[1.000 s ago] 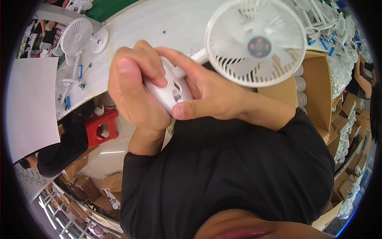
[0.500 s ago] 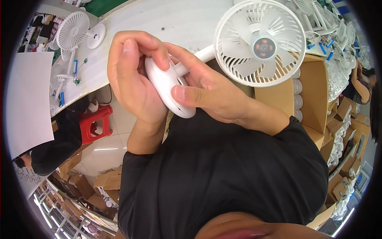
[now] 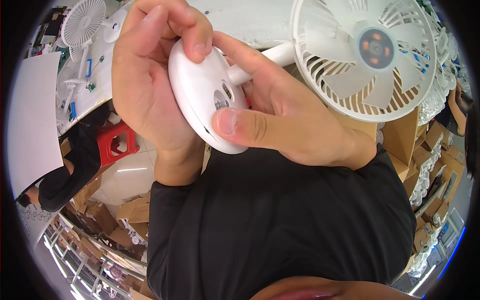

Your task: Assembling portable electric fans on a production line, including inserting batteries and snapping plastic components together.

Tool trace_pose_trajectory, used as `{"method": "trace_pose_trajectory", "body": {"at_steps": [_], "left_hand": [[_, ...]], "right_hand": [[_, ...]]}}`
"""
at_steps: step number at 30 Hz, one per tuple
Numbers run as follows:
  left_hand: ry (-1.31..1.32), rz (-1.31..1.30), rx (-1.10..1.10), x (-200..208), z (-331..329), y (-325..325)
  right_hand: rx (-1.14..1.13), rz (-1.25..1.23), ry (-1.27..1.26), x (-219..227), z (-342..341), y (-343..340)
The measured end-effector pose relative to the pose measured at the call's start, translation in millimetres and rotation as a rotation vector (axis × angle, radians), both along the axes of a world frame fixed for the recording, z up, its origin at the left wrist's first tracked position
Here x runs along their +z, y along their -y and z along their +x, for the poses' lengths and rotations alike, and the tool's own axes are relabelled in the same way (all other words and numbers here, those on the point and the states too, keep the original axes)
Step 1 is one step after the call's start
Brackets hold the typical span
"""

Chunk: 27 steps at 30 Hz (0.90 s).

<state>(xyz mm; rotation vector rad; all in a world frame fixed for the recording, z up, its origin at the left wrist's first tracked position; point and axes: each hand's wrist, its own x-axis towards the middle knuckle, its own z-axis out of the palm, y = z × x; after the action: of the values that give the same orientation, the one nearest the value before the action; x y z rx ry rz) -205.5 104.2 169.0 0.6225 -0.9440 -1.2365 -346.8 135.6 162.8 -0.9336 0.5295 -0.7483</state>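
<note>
Between both hands I hold a small white desk fan, its round base (image 3: 195,95) turned sideways. Its stem (image 3: 270,60) runs right to the fan head (image 3: 345,60), where translucent blades show and no front grille covers them. My left hand (image 3: 150,75) cups the base from the left, fingertips curled over its upper edge. My right hand (image 3: 285,105) closes round the base and stem, its thumb pressed on the base's lower part. Near that thumb, openings in the base show a metallic part inside.
On the white table (image 3: 240,25) at the left stand a caged fan (image 3: 82,22) and blue cylindrical cells (image 3: 89,67) on wires. A red stool (image 3: 117,142) stands lower left, beside a co-worker's dark sleeve (image 3: 75,170). An open cardboard box (image 3: 400,140) is at my right.
The fan has come closer to the camera and its head has moved right. The base is turned, so its openings show more. Both hands keep their hold.
</note>
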Motion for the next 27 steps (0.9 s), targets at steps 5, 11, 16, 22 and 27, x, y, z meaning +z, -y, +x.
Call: {"method": "trace_pose_trajectory", "body": {"at_steps": [5, 11, 16, 22, 27], "left_hand": [[-0.021, -0.013, -0.032, -2, 2, -1], [-0.05, -0.037, -0.077, -3, 3, 1], [-0.078, -0.059, -0.112, -5, 4, 4], [-0.111, -0.088, -0.143, -7, 4, 12], [-0.005, -0.002, 0.281, -25, 19, 34]], "right_hand": [[0.005, -0.02, 0.016, 4, 0, 0], [-0.063, -0.041, 0.066, 1, 6, -4], [-0.069, -0.059, 0.05, 0, 3, -2], [-0.042, -0.03, 0.012, 0, -1, 5], [-0.369, -0.34, -0.308, -45, 1, 37]]}}
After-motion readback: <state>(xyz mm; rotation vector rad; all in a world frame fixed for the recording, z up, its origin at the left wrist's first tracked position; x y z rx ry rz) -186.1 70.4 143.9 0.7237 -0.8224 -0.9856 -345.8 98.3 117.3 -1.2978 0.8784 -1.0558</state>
